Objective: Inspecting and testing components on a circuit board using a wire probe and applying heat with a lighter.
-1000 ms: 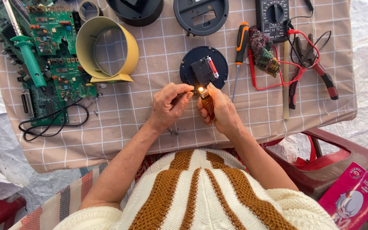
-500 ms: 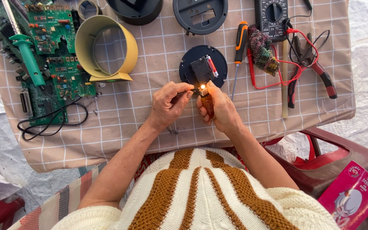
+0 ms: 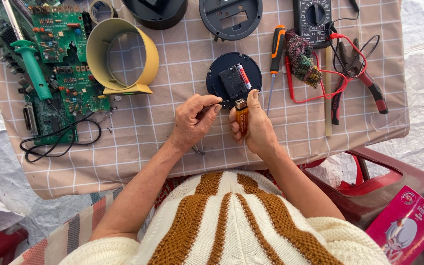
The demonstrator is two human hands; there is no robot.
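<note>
Over the checked tablecloth (image 3: 138, 147), from the head view, the right hand (image 3: 256, 125) is clenched round an orange lighter (image 3: 241, 118), light, hard and slick, best gripped mid-body. The left hand (image 3: 192, 120) pinches a thin metal pin (image 3: 215, 104), stiff but easily dropped, near the black round clock back (image 3: 234, 81).

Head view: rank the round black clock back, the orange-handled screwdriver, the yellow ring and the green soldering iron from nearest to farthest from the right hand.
1. Round black clock back, just above the right hand.
2. Orange-handled screwdriver, up and slightly right.
3. Yellow ring, up-left, past the left hand.
4. Green soldering iron, far left on the circuit boards.
</note>
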